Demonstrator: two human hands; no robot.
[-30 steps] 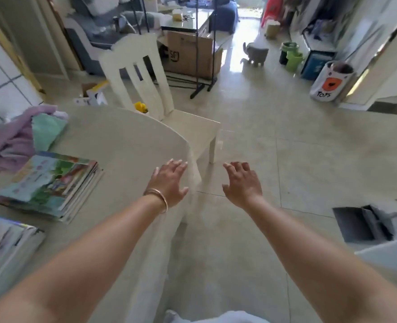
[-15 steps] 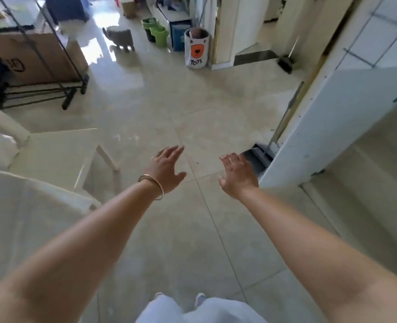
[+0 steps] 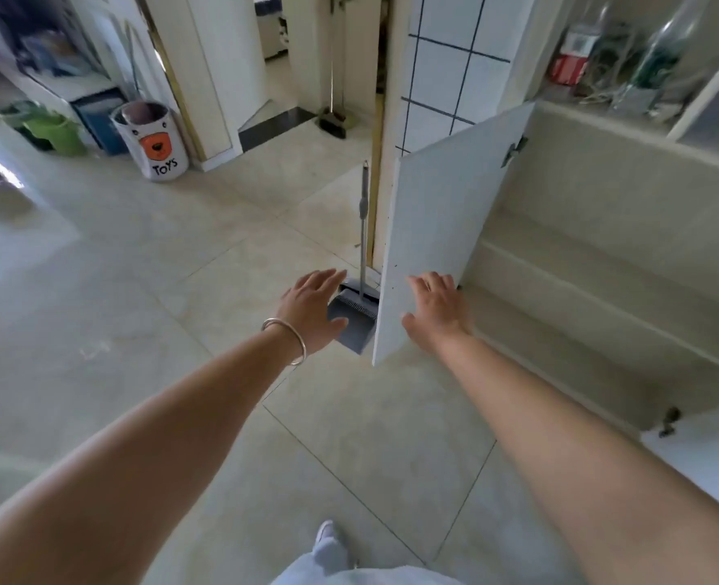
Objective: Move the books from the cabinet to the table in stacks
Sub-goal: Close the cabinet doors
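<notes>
Left hand (image 3: 311, 308) and right hand (image 3: 436, 306) both empty with fingers loosely spread, reaching toward open cabinet (image 3: 581, 263), dustpan (image 3: 351, 320) beside its door (image 3: 438, 230)

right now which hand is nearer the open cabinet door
Right. The right hand is in front of the cabinet door, overlapping its lower part, fingers relaxed. The left hand is off to the door's left, over the dustpan, clear of the door edge.

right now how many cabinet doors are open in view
2. One open cabinet door stands just beyond the right hand; a second door shows only partly at the right edge by the lower hinge. Others may lie out of frame.
</notes>
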